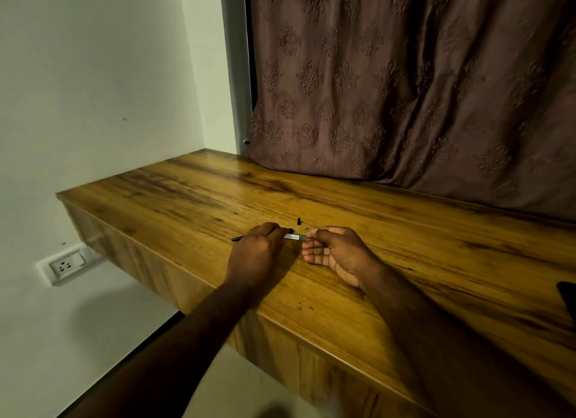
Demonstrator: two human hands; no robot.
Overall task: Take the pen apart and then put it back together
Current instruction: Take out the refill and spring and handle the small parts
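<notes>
A wall socket (67, 265) sits below the wooden desk (187, 199), at nine o'clock from the hands. The left hand (255, 246) rests knuckles up on the desk, its fingers curled tightly around the pen (291, 236). The pen's dark tip pokes out toward nine o'clock and its silvery barrel runs toward three. At one o'clock from that hand, a small black piece (298, 221) and a small pale piece (306, 227) lie loose on the wood. The right hand (333, 249), palm turned sideways, pinches the barrel's end between thumb and forefinger, its other fingers loosely bent. A patterned curtain (405, 74) hangs at twelve.
</notes>
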